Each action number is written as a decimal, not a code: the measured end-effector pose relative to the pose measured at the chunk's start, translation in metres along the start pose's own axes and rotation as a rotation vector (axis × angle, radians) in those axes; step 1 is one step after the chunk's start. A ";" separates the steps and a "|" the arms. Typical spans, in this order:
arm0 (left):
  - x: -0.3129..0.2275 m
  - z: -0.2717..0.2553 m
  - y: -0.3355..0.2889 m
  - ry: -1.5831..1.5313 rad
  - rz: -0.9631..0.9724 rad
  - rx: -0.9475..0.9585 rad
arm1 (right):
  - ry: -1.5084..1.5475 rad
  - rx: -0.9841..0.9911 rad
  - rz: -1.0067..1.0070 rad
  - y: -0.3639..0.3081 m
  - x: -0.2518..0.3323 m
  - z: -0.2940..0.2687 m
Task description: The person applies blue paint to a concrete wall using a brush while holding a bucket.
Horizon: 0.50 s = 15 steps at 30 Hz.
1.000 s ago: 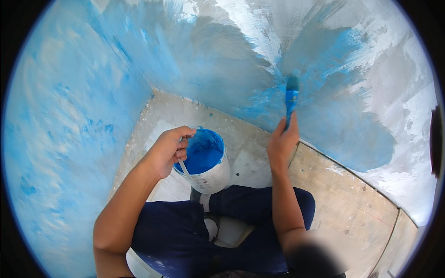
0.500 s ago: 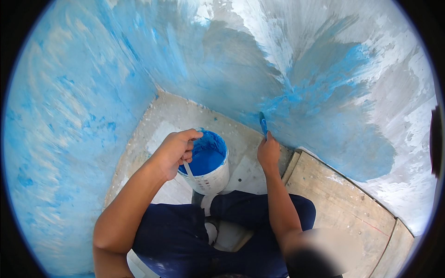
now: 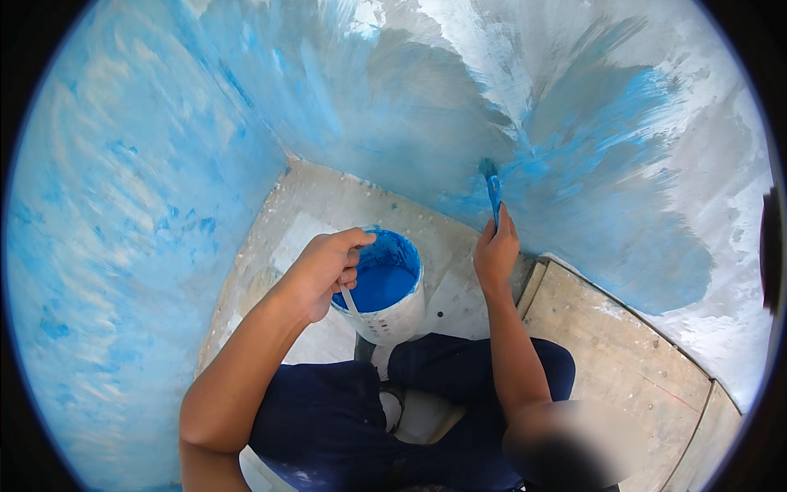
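Observation:
My left hand (image 3: 325,275) is closed round the pale handle strap of a white bucket (image 3: 398,320), with the thumb and forefinger at its rim. Blue paint (image 3: 379,287) lies inside, and streaks of it coat the inner wall. In my right hand (image 3: 497,248) is a paintbrush (image 3: 493,189) with a blue-smeared handle, pointing up and away from me. Its dark bristles are against or very close to the painted wall (image 3: 459,139); contact cannot be told. Fresh brighter blue strokes spread over the wall to the right of the bristles.
Blue wall (image 3: 123,246) rises on the left and meets the far wall at a corner. Speckled grey floor (image 3: 320,189) lies under the bucket. A wooden board (image 3: 615,353) is at the right. My bent legs (image 3: 328,418) are close behind the bucket.
My right hand and the paintbrush have moved up along the wall, and the brush stands more upright. The left hand keeps its hold on the bucket. The whole view has shifted slightly.

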<state>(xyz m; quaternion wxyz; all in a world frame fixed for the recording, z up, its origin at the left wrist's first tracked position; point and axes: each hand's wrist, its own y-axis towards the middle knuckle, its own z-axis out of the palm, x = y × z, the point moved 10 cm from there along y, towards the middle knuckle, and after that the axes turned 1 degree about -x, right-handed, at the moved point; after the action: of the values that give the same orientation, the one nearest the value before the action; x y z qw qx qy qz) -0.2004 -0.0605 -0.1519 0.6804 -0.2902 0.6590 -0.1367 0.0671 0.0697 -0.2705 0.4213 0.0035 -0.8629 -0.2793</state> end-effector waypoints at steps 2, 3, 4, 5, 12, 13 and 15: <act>-0.002 0.002 0.000 0.002 0.004 0.016 | -0.033 0.015 -0.001 -0.003 -0.007 0.010; -0.003 0.004 0.001 -0.002 0.004 0.021 | -0.081 0.097 0.026 -0.005 -0.019 0.023; -0.004 0.007 0.002 0.000 0.006 0.028 | -0.128 0.175 0.057 -0.009 -0.037 0.036; -0.004 0.005 0.001 -0.003 -0.002 0.020 | -0.165 0.263 0.088 -0.014 -0.043 0.046; 0.001 -0.007 0.003 -0.005 -0.008 -0.005 | 0.141 -0.173 0.169 -0.023 -0.031 -0.013; 0.000 -0.005 0.004 0.001 -0.005 0.001 | 0.120 -0.051 0.249 -0.024 -0.040 0.001; 0.000 -0.003 0.003 0.012 -0.013 -0.009 | 0.060 0.151 0.311 -0.025 -0.051 0.024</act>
<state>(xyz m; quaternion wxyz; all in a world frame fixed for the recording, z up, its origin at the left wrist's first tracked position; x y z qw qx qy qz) -0.2037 -0.0586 -0.1532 0.6743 -0.2969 0.6616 -0.1397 0.0770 0.0722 -0.3311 0.4834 -0.0902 -0.8586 -0.1450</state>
